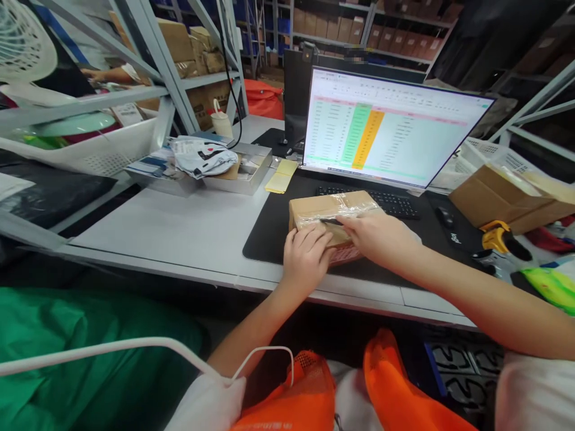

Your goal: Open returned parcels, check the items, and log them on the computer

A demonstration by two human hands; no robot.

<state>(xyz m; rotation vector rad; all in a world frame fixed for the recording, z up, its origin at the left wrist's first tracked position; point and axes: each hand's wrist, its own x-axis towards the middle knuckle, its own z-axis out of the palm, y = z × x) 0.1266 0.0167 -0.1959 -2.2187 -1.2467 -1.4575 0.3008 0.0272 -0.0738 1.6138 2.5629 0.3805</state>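
Note:
A small brown cardboard box (pixel 323 209) sealed with clear tape lies on a black desk mat (pixel 269 233) in front of a keyboard (pixel 390 203). My left hand (pixel 305 257) rests on the box's near left corner, fingers curled over its top. My right hand (pixel 377 236) lies across the box's near right side, thumb and forefinger pinched on a thin dark tool (pixel 331 221) that touches the tape on top.
A monitor (pixel 386 129) with a spreadsheet stands behind the keyboard. A metal tray (pixel 245 176) with a grey mailer bag (pixel 202 157) and yellow sticky notes (pixel 282 176) lies at the left. A mouse (pixel 444 215), yellow tool (pixel 496 236) and open cardboard box (pixel 498 197) sit right. Shelving stands behind.

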